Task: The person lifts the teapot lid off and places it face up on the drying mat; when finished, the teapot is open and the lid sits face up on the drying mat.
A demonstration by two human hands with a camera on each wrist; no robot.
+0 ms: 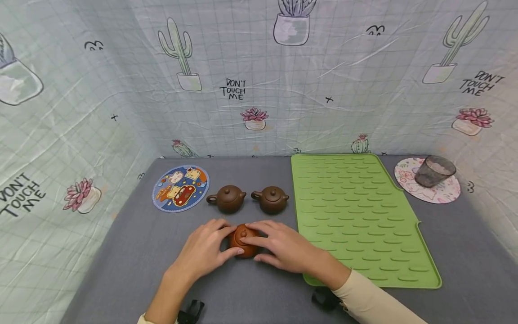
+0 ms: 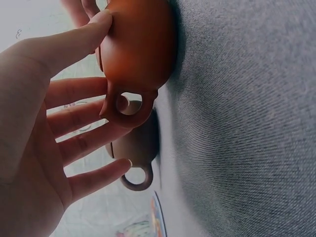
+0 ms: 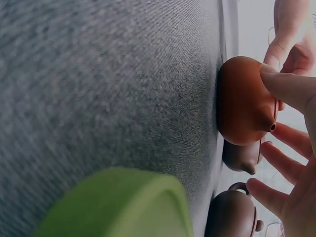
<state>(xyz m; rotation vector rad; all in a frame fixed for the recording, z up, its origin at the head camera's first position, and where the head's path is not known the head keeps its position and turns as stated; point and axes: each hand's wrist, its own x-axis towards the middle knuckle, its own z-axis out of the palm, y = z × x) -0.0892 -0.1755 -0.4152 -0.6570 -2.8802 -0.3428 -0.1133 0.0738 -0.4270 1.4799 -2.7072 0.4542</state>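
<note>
From afar, I see the left hand [image 1: 208, 247] pinching the round, orange-brown clay teapot [image 2: 140, 49] at near centre, left of the green ridged mat [image 1: 352, 216], while the right hand [image 1: 283, 245], fingers spread, touches its round lid [image 1: 237, 234].

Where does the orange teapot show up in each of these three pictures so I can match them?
Head: the orange teapot is below centre, between the left hand and right hand.
Left wrist: top edge, slightly left of centre, handle showing.
Right wrist: right of centre, spout showing.
Shared landmark: the dark brown teapot nearer the blue round mat.
</note>
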